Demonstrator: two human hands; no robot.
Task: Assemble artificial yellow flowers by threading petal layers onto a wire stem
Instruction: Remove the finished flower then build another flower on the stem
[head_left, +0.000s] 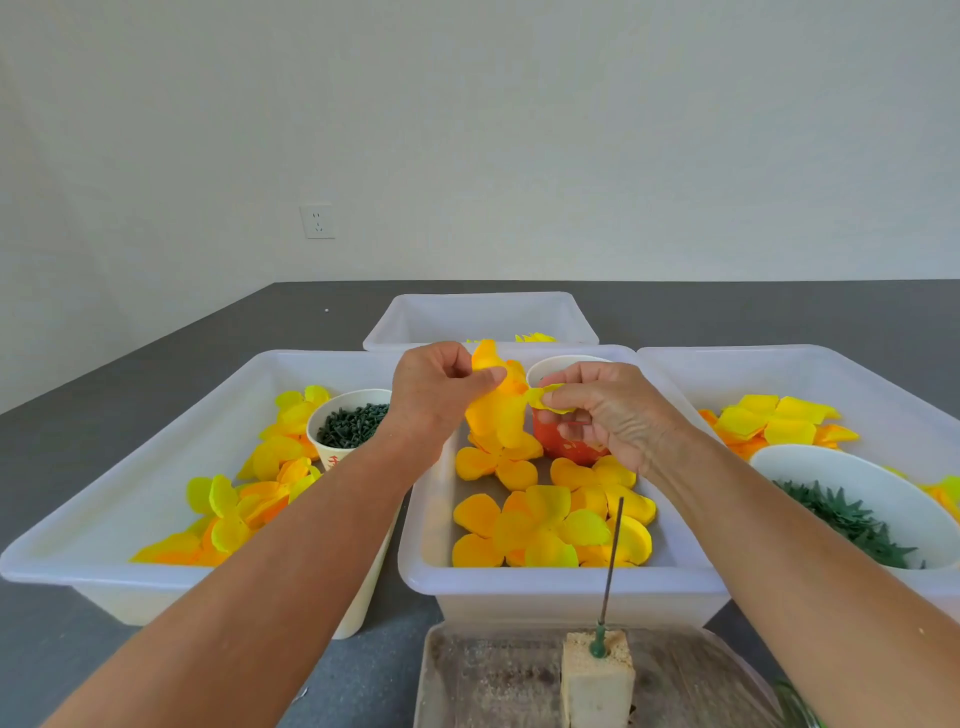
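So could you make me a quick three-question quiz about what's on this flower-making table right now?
1. True or false: the wire stem standing in the foam block already carries petals.
2. What does the left hand pinch?
A. a green calyx
B. a large yellow petal layer
C. the red cup
3. Fill in: the paper cup in the left tray holds small dark ______ pieces.

Key
1. False; the wire is bare.
2. B; the right hand pinches a smaller yellow petal piece beside it.
3. Green.
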